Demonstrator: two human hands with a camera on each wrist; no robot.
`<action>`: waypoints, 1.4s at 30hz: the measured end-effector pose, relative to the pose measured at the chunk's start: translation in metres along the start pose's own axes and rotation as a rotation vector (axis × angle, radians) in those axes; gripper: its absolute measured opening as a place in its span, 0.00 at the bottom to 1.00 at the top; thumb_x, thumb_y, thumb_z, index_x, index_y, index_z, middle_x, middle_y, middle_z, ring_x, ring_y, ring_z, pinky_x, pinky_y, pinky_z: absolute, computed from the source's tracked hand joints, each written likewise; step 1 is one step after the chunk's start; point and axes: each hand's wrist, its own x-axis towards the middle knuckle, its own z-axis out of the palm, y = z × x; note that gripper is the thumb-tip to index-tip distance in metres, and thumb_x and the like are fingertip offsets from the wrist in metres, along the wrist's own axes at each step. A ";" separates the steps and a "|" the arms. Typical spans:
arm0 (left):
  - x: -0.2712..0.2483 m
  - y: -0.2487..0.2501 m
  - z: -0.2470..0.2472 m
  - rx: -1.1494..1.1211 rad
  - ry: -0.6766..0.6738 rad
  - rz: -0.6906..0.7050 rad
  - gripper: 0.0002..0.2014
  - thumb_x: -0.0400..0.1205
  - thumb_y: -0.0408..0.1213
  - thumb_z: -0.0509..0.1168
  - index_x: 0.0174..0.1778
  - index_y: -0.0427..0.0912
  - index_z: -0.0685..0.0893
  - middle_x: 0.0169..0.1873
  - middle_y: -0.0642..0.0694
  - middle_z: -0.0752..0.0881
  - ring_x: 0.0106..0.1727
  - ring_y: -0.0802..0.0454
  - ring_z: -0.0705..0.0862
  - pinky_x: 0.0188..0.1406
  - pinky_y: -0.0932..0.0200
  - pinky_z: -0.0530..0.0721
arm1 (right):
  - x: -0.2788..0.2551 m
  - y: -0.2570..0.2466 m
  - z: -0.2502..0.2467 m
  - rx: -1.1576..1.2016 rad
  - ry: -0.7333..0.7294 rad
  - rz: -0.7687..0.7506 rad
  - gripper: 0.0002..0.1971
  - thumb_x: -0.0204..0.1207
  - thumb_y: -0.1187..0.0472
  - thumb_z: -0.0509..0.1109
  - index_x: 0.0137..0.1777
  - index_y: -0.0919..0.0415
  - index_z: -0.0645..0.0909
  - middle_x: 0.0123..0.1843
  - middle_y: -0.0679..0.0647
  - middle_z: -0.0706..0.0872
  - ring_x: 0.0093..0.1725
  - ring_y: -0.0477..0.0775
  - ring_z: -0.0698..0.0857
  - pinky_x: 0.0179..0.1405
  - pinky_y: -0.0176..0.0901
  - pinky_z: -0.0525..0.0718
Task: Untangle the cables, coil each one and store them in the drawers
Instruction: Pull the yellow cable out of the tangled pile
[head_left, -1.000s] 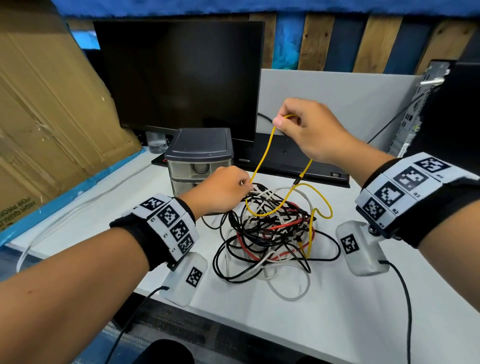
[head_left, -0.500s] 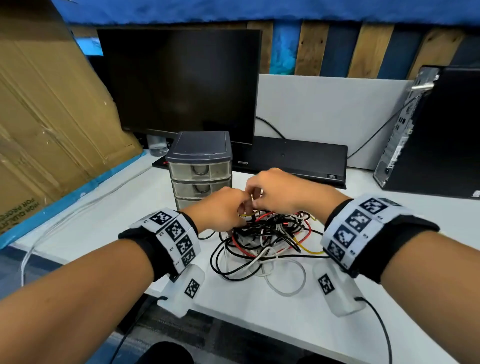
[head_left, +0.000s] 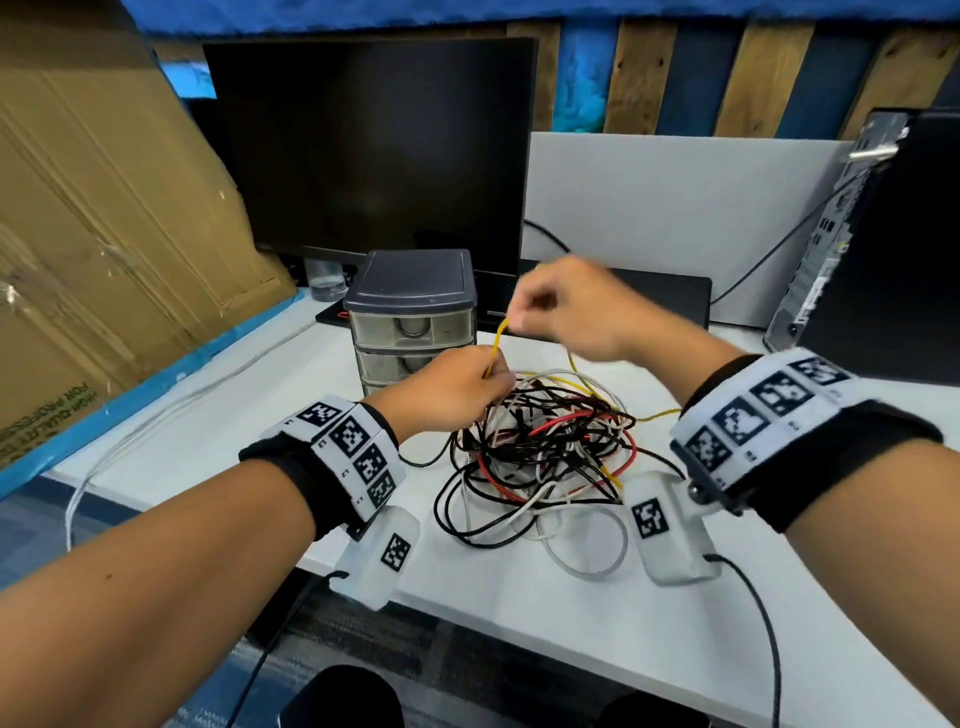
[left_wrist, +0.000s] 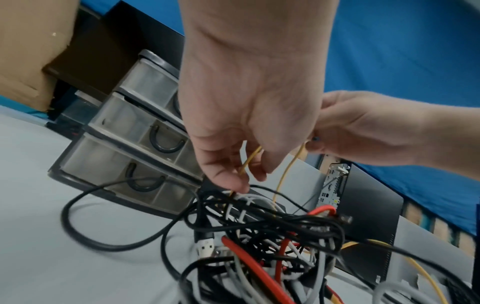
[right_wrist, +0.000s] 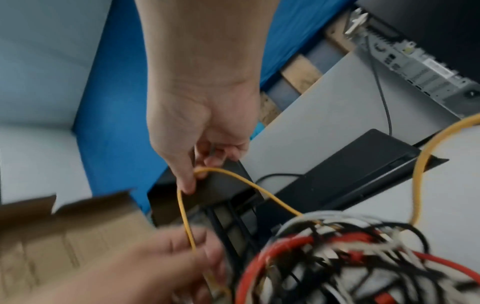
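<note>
White table carries the cable tangle beside shut drawers. Left hand and right hand both pinch the yellow cable; hard pulling could tighten knots or drag the pile.

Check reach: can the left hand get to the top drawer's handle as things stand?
Probably yes, but not freely. The left hand is right in front of the drawer unit, and nothing blocks the top drawer's handle. However, it is pinching the yellow cable, which the right hand also holds, so it must let go first.
</note>
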 end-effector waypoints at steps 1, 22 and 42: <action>-0.001 -0.001 0.000 -0.076 0.004 -0.025 0.13 0.92 0.39 0.59 0.45 0.35 0.81 0.33 0.48 0.79 0.31 0.53 0.77 0.31 0.60 0.74 | 0.002 -0.001 -0.010 0.096 0.116 0.001 0.06 0.79 0.64 0.76 0.42 0.53 0.88 0.38 0.42 0.86 0.37 0.33 0.80 0.43 0.30 0.78; 0.006 0.068 -0.060 -0.313 0.612 0.247 0.16 0.92 0.38 0.56 0.46 0.35 0.84 0.28 0.50 0.82 0.23 0.57 0.79 0.24 0.62 0.80 | -0.026 0.029 0.034 0.212 -0.183 0.203 0.13 0.80 0.44 0.74 0.61 0.46 0.84 0.45 0.50 0.83 0.40 0.49 0.80 0.45 0.44 0.77; -0.006 0.063 -0.056 -0.623 0.322 0.162 0.14 0.91 0.54 0.58 0.59 0.47 0.78 0.52 0.51 0.86 0.43 0.55 0.87 0.43 0.58 0.81 | 0.002 -0.018 -0.035 0.064 0.245 -0.005 0.14 0.85 0.56 0.70 0.36 0.56 0.83 0.26 0.44 0.74 0.27 0.41 0.73 0.30 0.34 0.69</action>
